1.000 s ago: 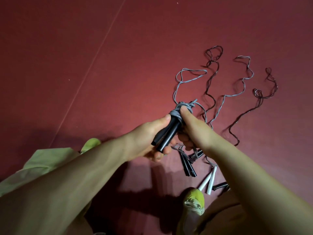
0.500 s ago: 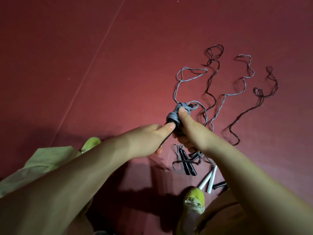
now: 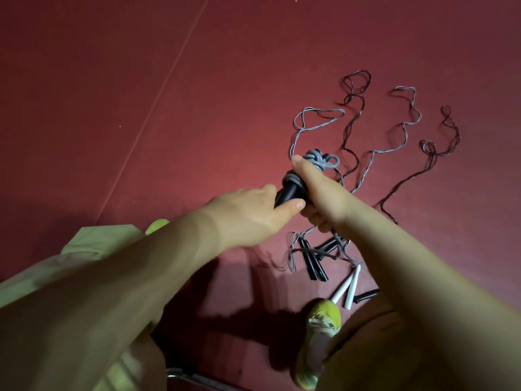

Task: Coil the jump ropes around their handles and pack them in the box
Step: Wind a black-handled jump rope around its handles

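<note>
Rolled on since half a second ago: black handles (image 3: 290, 190) now showing bare shaft at frame centre, grey coil (image 3: 317, 162) lifted toward the upper right, thumb moved to the coil's left edge. Holds the pair well above the red floor (image 3: 141, 80). Right hand (image 3: 321, 193) closed round the upper shafts, thumb stretched up against the wraps. Left hand (image 3: 253, 213) half open, pinching the lower ends between thumb and fingers. Leaves a long grey tail (image 3: 318, 112) unwound, looping on the floor toward the upper right. Shows no box anywhere.

Risks, as judged: looks lumpy and loosely stacked at the coil, so likely to slip off the handle tips if the thumb lifts while re-gripping. Could drag the tail across the neighbouring dark rope (image 3: 353, 108) lying close by, and snag or knot with it. Could also catch the heap of spare black handles (image 3: 313, 261) and white handles (image 3: 349, 289) at lower right, near the yellow shoe (image 3: 321, 314), since strands run up from there under the right wrist; cannot tell whether those belong to the held rope.
</note>
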{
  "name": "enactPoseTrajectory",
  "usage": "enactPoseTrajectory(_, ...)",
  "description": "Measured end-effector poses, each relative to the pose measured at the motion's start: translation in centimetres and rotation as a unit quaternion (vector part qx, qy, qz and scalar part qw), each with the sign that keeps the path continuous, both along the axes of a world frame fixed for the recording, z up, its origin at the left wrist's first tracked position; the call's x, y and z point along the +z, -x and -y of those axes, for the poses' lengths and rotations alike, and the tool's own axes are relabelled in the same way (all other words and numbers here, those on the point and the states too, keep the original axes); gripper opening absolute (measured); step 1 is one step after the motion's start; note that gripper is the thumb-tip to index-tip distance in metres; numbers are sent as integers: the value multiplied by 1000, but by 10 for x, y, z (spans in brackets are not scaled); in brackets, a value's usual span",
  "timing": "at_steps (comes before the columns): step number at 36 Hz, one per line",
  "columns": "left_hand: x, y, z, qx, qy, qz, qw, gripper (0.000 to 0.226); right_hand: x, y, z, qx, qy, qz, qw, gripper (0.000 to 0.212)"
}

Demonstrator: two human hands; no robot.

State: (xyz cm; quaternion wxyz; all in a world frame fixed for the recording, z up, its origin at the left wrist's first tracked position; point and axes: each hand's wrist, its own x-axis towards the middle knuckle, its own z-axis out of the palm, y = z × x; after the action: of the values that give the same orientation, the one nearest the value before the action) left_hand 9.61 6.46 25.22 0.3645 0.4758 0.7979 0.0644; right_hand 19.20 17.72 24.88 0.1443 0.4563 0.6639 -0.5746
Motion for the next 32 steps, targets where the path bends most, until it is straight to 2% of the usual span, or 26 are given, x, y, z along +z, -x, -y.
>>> enactPoseTrajectory(3,7,1,3,25,-18,124,992,51,8,-6,9,-38,-5,-49,998,58)
enactPoseTrajectory(4,11,0,5,45,-38,188,980,54,12,-9,13,-49,0,-70,996,61)
enactPoseTrajectory(6,19,-1,12,95,-77,334,935,50,19,-17,19,-64,18,-116,991,68)
enactPoseTrajectory(7,23,0,16,111,-79,415,900,47,23,-22,23,-74,29,-139,987,66)
enactPoseTrajectory(9,23,3,24,105,-48,587,802,53,30,-29,30,-120,62,-211,968,50)
enactPoseTrajectory(12,18,-2,31,104,-23,748,655,80,43,-37,35,-183,121,-368,903,25)
enactPoseTrajectory(14,18,-17,36,88,-18,798,596,90,51,-45,37,-165,146,-433,874,15)
enactPoseTrajectory(15,18,-26,39,63,-17,819,570,92,53,-48,38,-151,146,-431,878,19)
enactPoseTrajectory(17,18,-42,47,24,-8,853,521,92,52,-58,44,-122,145,-405,894,45)
enactPoseTrajectory(19,16,-53,55,13,3,875,484,88,51,-62,52,-117,143,-380,906,52)
enactPoseTrajectory(21,16,-58,62,18,4,880,475,82,52,-65,58,-116,146,-349,918,51)
enactPoseTrajectory(24,16,-58,70,39,14,867,496,73,48,-75,61,-109,132,-299,939,34)
enactPoseTrajectory(27,14,-50,68,90,31,833,545,69,44,-81,58,-9,46,-251,967,66)
enactPoseTrajectory(32,10,-37,53,200,53,749,629,67,35,-68,40,21,42,-199,979,57)
